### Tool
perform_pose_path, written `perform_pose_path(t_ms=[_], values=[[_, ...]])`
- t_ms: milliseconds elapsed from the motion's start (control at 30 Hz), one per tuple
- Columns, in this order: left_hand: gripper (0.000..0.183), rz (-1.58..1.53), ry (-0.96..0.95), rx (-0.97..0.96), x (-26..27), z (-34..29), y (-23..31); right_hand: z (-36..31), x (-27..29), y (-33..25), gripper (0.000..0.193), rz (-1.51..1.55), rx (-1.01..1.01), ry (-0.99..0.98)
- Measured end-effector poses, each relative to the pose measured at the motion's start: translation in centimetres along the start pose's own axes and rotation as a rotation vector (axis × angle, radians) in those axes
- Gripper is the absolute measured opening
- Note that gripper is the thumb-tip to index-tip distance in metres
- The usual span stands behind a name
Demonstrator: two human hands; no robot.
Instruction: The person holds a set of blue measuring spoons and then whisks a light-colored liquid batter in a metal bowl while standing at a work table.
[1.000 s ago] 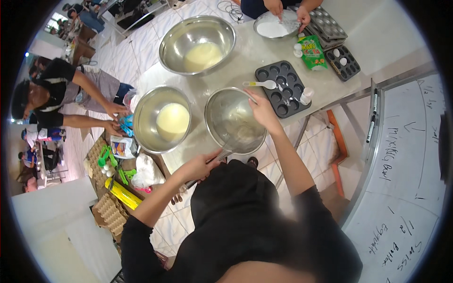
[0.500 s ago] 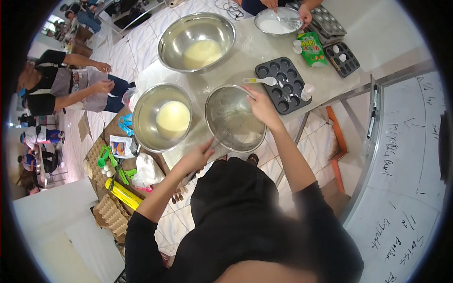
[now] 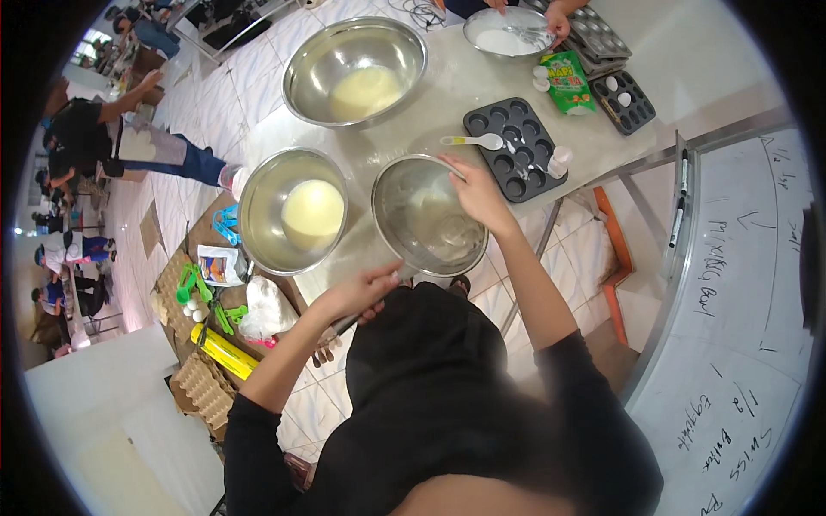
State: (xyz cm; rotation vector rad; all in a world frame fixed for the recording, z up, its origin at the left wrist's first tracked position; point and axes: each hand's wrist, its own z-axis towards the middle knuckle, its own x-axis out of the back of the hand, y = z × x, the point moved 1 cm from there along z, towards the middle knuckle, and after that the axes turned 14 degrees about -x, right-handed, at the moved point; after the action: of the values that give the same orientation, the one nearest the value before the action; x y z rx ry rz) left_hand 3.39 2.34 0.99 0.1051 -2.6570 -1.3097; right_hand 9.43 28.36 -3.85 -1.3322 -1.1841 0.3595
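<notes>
A steel mixing bowl (image 3: 389, 193) stands at the near edge of the table, tilted toward me, with a thin pale, whitish mixture in it. My right hand (image 3: 471, 193) is closed on its far right rim. My left hand (image 3: 353, 295) is wrapped round a whisk, whose dark handle end (image 3: 344, 324) sticks out below the fist; its wires reach over the near rim into the bowl and are blurred. Left of this bowl stands another steel bowl (image 3: 255, 202) with pale yellow batter (image 3: 311, 212). A larger steel bowl (image 3: 297, 77), also holding yellow batter, is farther back.
Right of my bowl lie a dark muffin tin (image 3: 532, 142), a white measuring spoon (image 3: 482, 141) and a green pouch (image 3: 568, 82). At the far edge a co-worker's hand (image 3: 557, 26) holds a bowl of white stuff (image 3: 499, 40). Egg trays (image 3: 205, 389) and a yellow roll (image 3: 225, 351) lie lower left.
My left hand and the whisk have shifted slightly, with the whisk's handle lower and nearer me. My right hand stays on the rim. The person at left has turned and raised an arm.
</notes>
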Motion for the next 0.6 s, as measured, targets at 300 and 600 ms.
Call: perform_pose_path(t_ms=[300,600], values=[[0.056,0.225,-0.003,-0.066,0.7,0.0,-3.3,0.0,0.5,-0.8,0.036,-0.045,0.073,-0.011],[0.055,1.074,0.093,-0.158,1.5,0.3,0.9,-0.4,-0.3,-1.8,0.031,0.081,0.043,0.022]])
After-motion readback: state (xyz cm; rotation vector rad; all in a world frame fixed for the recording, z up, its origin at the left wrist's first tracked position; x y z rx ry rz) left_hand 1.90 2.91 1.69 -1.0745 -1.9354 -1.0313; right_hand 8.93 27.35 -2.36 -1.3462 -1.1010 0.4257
